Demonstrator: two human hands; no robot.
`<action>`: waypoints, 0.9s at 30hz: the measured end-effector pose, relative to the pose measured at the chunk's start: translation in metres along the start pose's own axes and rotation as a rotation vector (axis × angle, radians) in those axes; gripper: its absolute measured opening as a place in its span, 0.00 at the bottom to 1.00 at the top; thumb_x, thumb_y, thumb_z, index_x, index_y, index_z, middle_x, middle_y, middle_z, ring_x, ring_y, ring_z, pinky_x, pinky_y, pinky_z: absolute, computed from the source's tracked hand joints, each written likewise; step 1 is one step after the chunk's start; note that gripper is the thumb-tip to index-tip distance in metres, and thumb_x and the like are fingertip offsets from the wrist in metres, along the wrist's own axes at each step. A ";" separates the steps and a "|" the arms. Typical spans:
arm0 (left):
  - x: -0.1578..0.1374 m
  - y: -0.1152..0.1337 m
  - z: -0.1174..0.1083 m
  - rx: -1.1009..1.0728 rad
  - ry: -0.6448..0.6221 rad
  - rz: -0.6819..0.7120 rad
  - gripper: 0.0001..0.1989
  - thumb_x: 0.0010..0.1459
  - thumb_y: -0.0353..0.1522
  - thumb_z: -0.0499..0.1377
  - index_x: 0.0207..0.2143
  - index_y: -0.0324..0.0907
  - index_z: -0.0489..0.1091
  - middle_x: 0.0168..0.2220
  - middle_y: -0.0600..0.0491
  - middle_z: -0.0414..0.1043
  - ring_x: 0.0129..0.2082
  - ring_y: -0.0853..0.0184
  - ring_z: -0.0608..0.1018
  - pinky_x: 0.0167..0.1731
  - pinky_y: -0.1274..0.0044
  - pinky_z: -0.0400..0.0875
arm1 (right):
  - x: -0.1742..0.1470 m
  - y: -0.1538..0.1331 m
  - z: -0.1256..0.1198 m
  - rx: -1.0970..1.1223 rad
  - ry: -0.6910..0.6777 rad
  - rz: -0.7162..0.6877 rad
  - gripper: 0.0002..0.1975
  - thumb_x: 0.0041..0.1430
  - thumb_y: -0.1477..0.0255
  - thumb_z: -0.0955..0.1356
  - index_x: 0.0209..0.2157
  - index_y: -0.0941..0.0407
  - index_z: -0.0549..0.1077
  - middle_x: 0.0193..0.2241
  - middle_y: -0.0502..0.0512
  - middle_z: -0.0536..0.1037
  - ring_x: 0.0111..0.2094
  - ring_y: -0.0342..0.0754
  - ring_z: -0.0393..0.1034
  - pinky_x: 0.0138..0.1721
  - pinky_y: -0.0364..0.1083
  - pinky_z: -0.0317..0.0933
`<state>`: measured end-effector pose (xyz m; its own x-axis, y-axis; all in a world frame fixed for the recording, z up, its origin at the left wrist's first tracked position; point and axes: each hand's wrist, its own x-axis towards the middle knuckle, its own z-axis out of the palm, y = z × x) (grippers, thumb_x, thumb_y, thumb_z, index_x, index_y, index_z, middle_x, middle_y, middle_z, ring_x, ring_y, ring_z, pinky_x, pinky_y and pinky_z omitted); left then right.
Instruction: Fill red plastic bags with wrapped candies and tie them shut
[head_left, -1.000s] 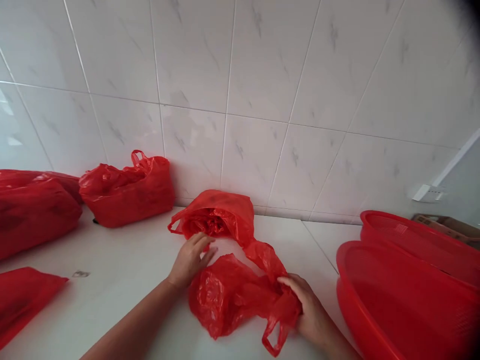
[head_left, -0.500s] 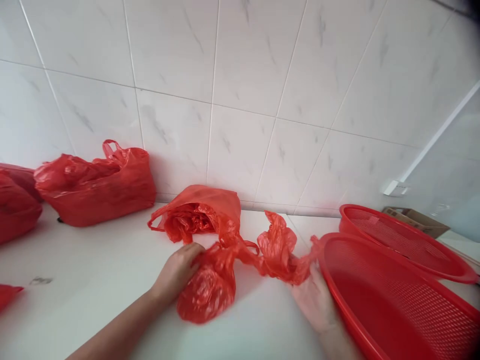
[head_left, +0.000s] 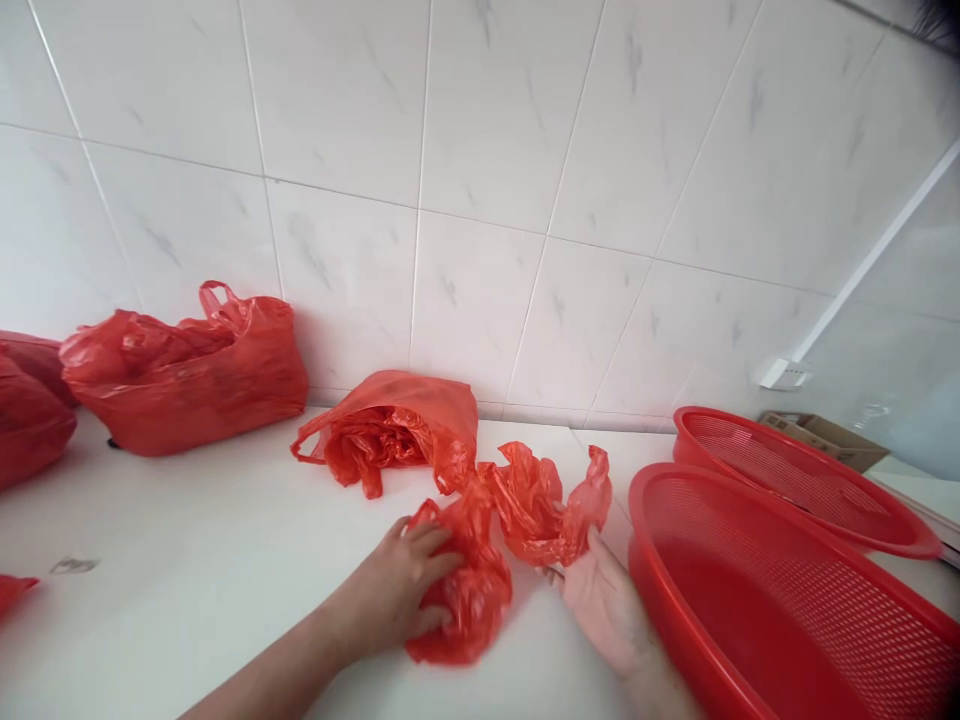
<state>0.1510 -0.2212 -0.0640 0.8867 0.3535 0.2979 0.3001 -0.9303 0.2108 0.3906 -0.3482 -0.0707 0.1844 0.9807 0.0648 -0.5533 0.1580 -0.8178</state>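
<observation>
A thin, crumpled red plastic bag (head_left: 484, 595) lies stretched between my hands over the white tabletop (head_left: 225, 560). My left hand (head_left: 401, 590) presses into its lower left bunch, fingers curled over the film and thumb below. My right hand (head_left: 604, 605) has the bag's other end between thumb and fingers, palm turned up; some fingertips are hidden behind the film. Just behind, against the wall, a larger red carrier bag (head_left: 439, 400) lies on its side, its mouth facing me and stuffed with more crumpled red plastic. The loose bag touches or overlaps its right edge.
Two red plastic baskets (head_left: 660, 570) with mesh sides stand at the right, close by my right hand. Behind them is a cardboard box (head_left: 840, 445). Full red bags (head_left: 202, 395) line the left back. A tiled wall (head_left: 480, 290) closes off the rear.
My left hand has moved right with its bunch of plastic, its fingers spreading over it. My right hand has shifted slightly left and down, drawing both parts of the bag closer together.
</observation>
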 end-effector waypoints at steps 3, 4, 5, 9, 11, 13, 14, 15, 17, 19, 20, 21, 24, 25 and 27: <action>-0.002 -0.028 -0.001 0.213 0.086 -0.291 0.14 0.54 0.26 0.53 0.41 0.47 0.73 0.47 0.47 0.73 0.51 0.53 0.70 0.50 0.59 0.59 | 0.001 0.001 0.001 0.072 0.005 0.037 0.23 0.64 0.56 0.56 0.52 0.48 0.70 0.57 0.54 0.68 0.56 0.52 0.62 0.55 0.53 0.55; -0.004 -0.038 -0.003 0.289 0.120 -0.377 0.15 0.54 0.24 0.51 0.40 0.45 0.73 0.47 0.45 0.72 0.51 0.52 0.70 0.51 0.57 0.58 | 0.001 0.002 0.001 0.095 0.011 0.045 0.22 0.63 0.57 0.56 0.52 0.47 0.70 0.56 0.53 0.68 0.56 0.51 0.62 0.55 0.52 0.56; -0.007 -0.047 -0.006 0.345 0.148 -0.449 0.16 0.54 0.23 0.50 0.39 0.44 0.73 0.48 0.44 0.71 0.52 0.51 0.69 0.51 0.56 0.56 | 0.001 0.002 0.002 0.121 0.017 0.053 0.21 0.63 0.58 0.57 0.52 0.46 0.70 0.56 0.52 0.69 0.56 0.51 0.62 0.55 0.52 0.56; -0.017 -0.065 -0.015 0.300 0.194 -0.561 0.19 0.52 0.22 0.51 0.44 0.43 0.69 0.49 0.44 0.71 0.51 0.52 0.69 0.53 0.54 0.53 | 0.000 0.004 0.007 0.222 0.046 0.089 0.19 0.62 0.61 0.60 0.52 0.45 0.70 0.55 0.51 0.70 0.55 0.51 0.62 0.55 0.53 0.55; -0.017 -0.067 -0.020 0.188 0.221 -0.590 0.18 0.51 0.24 0.53 0.45 0.43 0.68 0.48 0.46 0.71 0.50 0.52 0.70 0.52 0.56 0.57 | -0.001 0.004 0.009 0.219 0.060 0.082 0.19 0.62 0.62 0.60 0.53 0.46 0.69 0.55 0.52 0.70 0.55 0.52 0.62 0.56 0.54 0.55; -0.013 -0.066 -0.030 0.099 0.245 -0.615 0.18 0.51 0.27 0.54 0.47 0.42 0.67 0.45 0.49 0.73 0.46 0.53 0.73 0.46 0.63 0.65 | -0.001 0.003 0.010 0.181 0.064 0.052 0.20 0.62 0.63 0.61 0.54 0.47 0.69 0.56 0.53 0.69 0.56 0.52 0.62 0.56 0.55 0.54; -0.011 -0.064 -0.036 0.073 0.280 -0.638 0.18 0.52 0.29 0.55 0.46 0.42 0.67 0.44 0.50 0.73 0.44 0.54 0.75 0.42 0.66 0.68 | -0.001 0.002 0.010 0.154 0.063 0.035 0.20 0.61 0.63 0.61 0.54 0.48 0.69 0.56 0.53 0.69 0.56 0.53 0.61 0.56 0.55 0.54; -0.009 -0.061 -0.043 0.062 0.333 -0.667 0.17 0.52 0.30 0.55 0.46 0.41 0.67 0.43 0.49 0.73 0.43 0.54 0.75 0.40 0.67 0.70 | -0.001 0.002 0.011 0.129 0.060 0.018 0.20 0.61 0.63 0.61 0.54 0.48 0.69 0.56 0.54 0.69 0.57 0.53 0.61 0.56 0.56 0.54; -0.005 -0.050 -0.058 0.069 0.485 -0.736 0.15 0.52 0.32 0.56 0.44 0.40 0.66 0.45 0.46 0.70 0.48 0.51 0.72 0.45 0.64 0.68 | 0.000 0.002 0.012 0.093 0.051 -0.007 0.20 0.61 0.63 0.61 0.53 0.50 0.69 0.56 0.55 0.68 0.57 0.54 0.60 0.56 0.57 0.53; -0.002 -0.031 -0.069 0.117 0.678 -0.668 0.13 0.54 0.33 0.57 0.43 0.40 0.64 0.49 0.43 0.65 0.55 0.49 0.65 0.52 0.59 0.62 | 0.000 0.002 0.013 0.063 0.042 -0.026 0.19 0.61 0.64 0.61 0.52 0.50 0.70 0.56 0.56 0.68 0.58 0.55 0.59 0.56 0.58 0.53; -0.002 -0.019 -0.071 0.140 0.746 -0.553 0.12 0.56 0.33 0.56 0.43 0.41 0.64 0.50 0.44 0.63 0.57 0.51 0.63 0.55 0.59 0.59 | 0.000 0.003 0.014 0.044 0.031 -0.032 0.18 0.61 0.65 0.61 0.52 0.50 0.70 0.57 0.56 0.67 0.58 0.55 0.59 0.56 0.58 0.53; -0.001 -0.007 -0.071 0.149 0.783 -0.407 0.11 0.57 0.32 0.56 0.43 0.42 0.64 0.50 0.45 0.63 0.57 0.53 0.63 0.55 0.61 0.60 | -0.001 0.004 0.016 0.021 0.015 -0.035 0.18 0.61 0.66 0.61 0.51 0.50 0.70 0.57 0.56 0.67 0.58 0.55 0.59 0.56 0.58 0.53; -0.001 0.028 -0.059 0.141 0.584 -0.044 0.16 0.57 0.29 0.57 0.49 0.44 0.63 0.53 0.46 0.63 0.55 0.57 0.65 0.52 0.64 0.63 | -0.007 0.010 0.022 -0.074 -0.044 -0.023 0.18 0.61 0.68 0.62 0.52 0.49 0.69 0.57 0.55 0.67 0.57 0.54 0.60 0.56 0.58 0.53; 0.000 0.037 -0.052 0.140 0.478 0.021 0.19 0.57 0.31 0.59 0.51 0.44 0.62 0.54 0.45 0.63 0.56 0.56 0.64 0.52 0.63 0.63 | -0.009 0.012 0.023 -0.107 -0.058 -0.011 0.17 0.61 0.68 0.63 0.52 0.49 0.69 0.56 0.55 0.68 0.56 0.53 0.61 0.56 0.57 0.53; 0.002 0.047 -0.039 0.138 0.317 0.086 0.25 0.55 0.34 0.61 0.55 0.44 0.60 0.53 0.44 0.66 0.53 0.53 0.67 0.51 0.61 0.63 | -0.013 0.017 0.024 -0.176 -0.056 0.024 0.16 0.59 0.67 0.65 0.50 0.50 0.71 0.52 0.56 0.72 0.53 0.54 0.64 0.55 0.57 0.54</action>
<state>0.1532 -0.2601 -0.0175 0.7642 0.2664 0.5874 0.2934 -0.9546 0.0512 0.3590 -0.3559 -0.0714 0.1244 0.9897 0.0713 -0.4051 0.1163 -0.9069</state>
